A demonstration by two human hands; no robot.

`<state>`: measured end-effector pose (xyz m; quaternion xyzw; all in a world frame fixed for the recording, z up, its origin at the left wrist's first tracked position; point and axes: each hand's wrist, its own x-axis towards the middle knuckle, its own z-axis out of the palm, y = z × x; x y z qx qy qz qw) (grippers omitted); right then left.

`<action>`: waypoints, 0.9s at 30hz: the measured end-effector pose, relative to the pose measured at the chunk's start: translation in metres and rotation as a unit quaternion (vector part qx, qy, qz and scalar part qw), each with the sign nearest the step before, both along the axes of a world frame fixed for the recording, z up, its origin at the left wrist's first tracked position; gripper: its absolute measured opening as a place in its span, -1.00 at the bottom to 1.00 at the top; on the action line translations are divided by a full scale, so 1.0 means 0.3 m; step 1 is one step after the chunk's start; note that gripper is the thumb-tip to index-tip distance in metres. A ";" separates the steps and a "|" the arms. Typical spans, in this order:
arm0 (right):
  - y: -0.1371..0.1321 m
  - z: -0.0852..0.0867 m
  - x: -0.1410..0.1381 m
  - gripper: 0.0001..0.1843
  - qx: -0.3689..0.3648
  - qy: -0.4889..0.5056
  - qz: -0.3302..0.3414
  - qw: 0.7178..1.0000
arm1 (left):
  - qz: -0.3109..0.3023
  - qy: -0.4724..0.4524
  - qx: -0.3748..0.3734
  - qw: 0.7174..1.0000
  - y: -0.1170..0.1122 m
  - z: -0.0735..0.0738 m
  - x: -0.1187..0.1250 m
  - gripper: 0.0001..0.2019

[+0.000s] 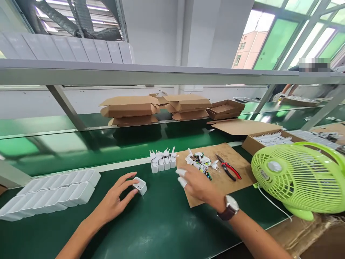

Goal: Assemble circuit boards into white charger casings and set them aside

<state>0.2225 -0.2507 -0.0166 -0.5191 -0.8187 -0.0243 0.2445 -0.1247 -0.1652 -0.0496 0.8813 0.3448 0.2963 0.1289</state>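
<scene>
My left hand [113,198] has its thumb and fingers around a small white plastic charger housing [140,186] on the green bench, with the housing's open side up. White covers sit on two fingertips of my right hand [198,183], which hovers over the left edge of a brown cardboard sheet [194,202]. Those fingers are apart, and nothing shows in them. Just beyond it lies a loose pile of small circuit boards with white plug parts [202,162]. A row of white housings with plug pieces on top [163,162] stands between my hands, farther back.
Two rows of white housings [51,194] lie at the left. Red-handled pliers [229,168] rest on the cardboard. A green fan [296,176] stands at the right, before a box of white parts [275,138]. Folded cartons [129,109] sit behind, under a shelf [161,73]. Another person is at far right.
</scene>
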 end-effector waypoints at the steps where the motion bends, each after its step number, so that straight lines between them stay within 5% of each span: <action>1: -0.012 0.011 0.055 -0.71 -0.009 -0.014 -0.053 0.998 | 0.004 -0.002 0.001 1.000 -0.011 -0.015 0.006 -0.71; 4: -0.043 0.005 0.168 -0.78 -0.035 -0.035 -0.174 0.984 | 0.010 0.003 -0.013 1.000 -0.041 -0.047 0.035 -0.67; 11: -0.029 -0.089 0.196 -0.70 -0.009 0.131 -0.216 0.968 | 0.022 -0.016 -0.022 0.999 -0.077 -0.058 0.080 -0.80; 17: -0.002 -0.019 0.243 -0.50 0.067 0.277 -0.263 0.922 | 0.008 -0.021 -0.023 0.999 -0.079 -0.062 0.072 -0.82; 21: -0.016 0.057 0.186 -0.49 0.047 0.425 -0.176 0.887 | 0.002 -0.026 -0.040 0.999 -0.082 -0.049 0.091 -0.81; 24: -0.001 0.062 0.074 -0.56 -0.066 0.497 -0.083 0.861 | 0.008 -0.042 -0.043 0.998 -0.087 -0.042 0.103 -0.82; 27: 0.037 0.027 -0.066 -0.51 -0.196 0.462 -0.023 0.864 | 0.010 -0.061 -0.022 0.998 -0.085 -0.042 0.104 -0.83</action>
